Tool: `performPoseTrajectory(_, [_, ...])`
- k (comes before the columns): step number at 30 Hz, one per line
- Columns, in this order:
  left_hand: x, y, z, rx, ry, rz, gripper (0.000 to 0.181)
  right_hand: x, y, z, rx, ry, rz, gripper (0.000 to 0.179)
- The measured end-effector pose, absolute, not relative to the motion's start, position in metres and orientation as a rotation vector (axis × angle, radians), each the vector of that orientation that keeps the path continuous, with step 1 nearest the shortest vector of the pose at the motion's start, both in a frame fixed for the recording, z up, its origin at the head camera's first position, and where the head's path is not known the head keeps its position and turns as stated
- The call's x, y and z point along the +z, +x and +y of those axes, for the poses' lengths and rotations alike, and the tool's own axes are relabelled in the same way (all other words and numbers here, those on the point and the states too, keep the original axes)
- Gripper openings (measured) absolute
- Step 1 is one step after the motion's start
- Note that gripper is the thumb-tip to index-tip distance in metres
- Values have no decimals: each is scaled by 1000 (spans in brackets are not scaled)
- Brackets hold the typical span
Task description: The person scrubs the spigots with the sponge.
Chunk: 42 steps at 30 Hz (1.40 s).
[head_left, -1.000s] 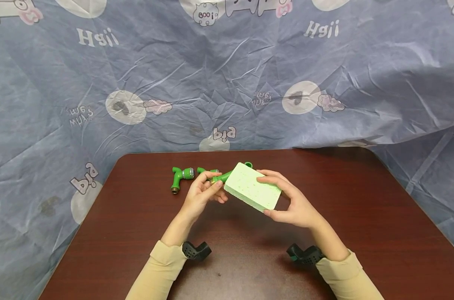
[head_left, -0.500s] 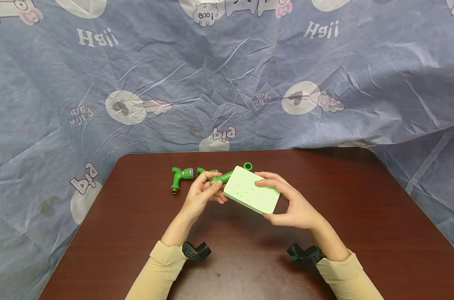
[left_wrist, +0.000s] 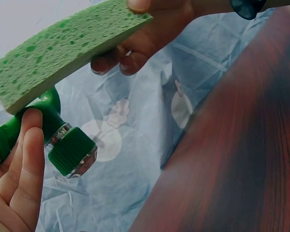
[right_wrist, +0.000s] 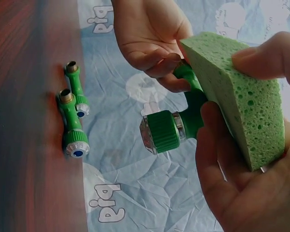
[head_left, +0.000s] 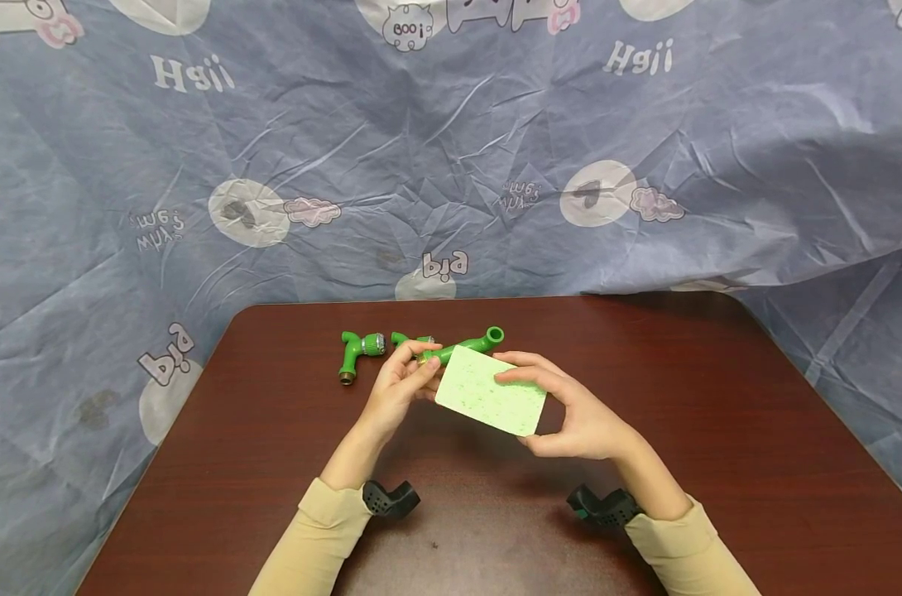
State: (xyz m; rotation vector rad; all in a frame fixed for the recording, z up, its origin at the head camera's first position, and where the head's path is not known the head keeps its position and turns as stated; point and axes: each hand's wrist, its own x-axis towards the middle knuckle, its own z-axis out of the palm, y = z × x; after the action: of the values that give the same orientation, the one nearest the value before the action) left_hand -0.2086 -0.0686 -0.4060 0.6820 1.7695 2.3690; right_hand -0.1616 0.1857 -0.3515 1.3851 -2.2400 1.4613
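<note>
My left hand (head_left: 399, 387) pinches the brass-threaded end of a green faucet (head_left: 462, 348), holding it above the table. The faucet's ribbed green knob (left_wrist: 73, 151) hangs below its body in the left wrist view. In my right hand (head_left: 570, 407) is a light green sponge (head_left: 491, 391), gripped by its edges between thumb and fingers. The sponge (right_wrist: 241, 101) lies against the faucet's body and hides part of it in the head view. The faucet's spout end sticks out past the sponge's far edge.
Two more green faucets lie on the dark red-brown table: one faucet (head_left: 357, 354) at the left, another faucet (head_left: 402, 339) partly behind my left hand. A blue patterned cloth (head_left: 451, 165) hangs behind the table. Each wrist wears a black camera mount (head_left: 391, 499).
My right hand has slid the sponge along the faucet toward me and slightly left, tilting its broad face upward. More of the spout shows. The left hand holds nearly still.
</note>
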Motion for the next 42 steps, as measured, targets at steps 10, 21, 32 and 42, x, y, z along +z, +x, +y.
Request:
performPoseTrajectory(10, [-405,-208,-69,2353,692,1783,28,-352,-161,184,1459,1388,-2244,65])
performPoseTrajectory(21, [-405,-210,-70,2383,721,1747,27,-349,-162,189,1448,1317,-2275,65])
performPoseTrajectory(32, [-406,-210,-71,2408,727,1729,21,-343,-162,197,1425,1306,-2267,64])
performPoseTrajectory(42, [-405,-211,-72,2412,717,1727,19,-337,-160,207,1406,1281,-2220,67])
